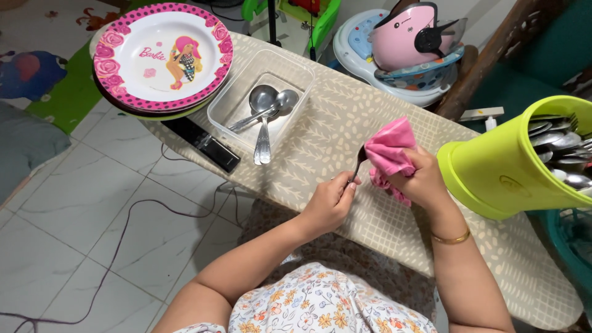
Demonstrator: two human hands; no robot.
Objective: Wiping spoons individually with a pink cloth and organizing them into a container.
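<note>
Spoon: dark metal, held at the middle of the worktop, just right of the clear plastic tray. Its handle end is pinched in the left hand; its bowl end is wrapped in a pink cloth, so the bowl cannot be seen. The cloth is gripped in the right hand, which is closed around cloth and spoon together. A gold bangle is worn on the right wrist.

Clear plastic tray: rectangular, shallow, set on the worktop. Three metal spoons are laid in it, bowls toward the far end, handles overlapping; two handles project over the near rim.

Green tub: lime plastic, round, tipped on its side well to the right of the tray, its mouth turned to the right. It is filled with metal cutlery, spoon bowls showing at the mouth.

Plate stack: placed left of the tray at the far left end of the worktop. The top plate is white with a pink rose border and a cartoon figure; further rims are seen beneath it.

Black remote-like bar: laid just beside the tray's near left side, at the worktop's edge.

Pink helmet: seen beyond the tray, off the worktop, resting in a pale round seat.

Worktop: covered in beige patterned fabric.
</note>
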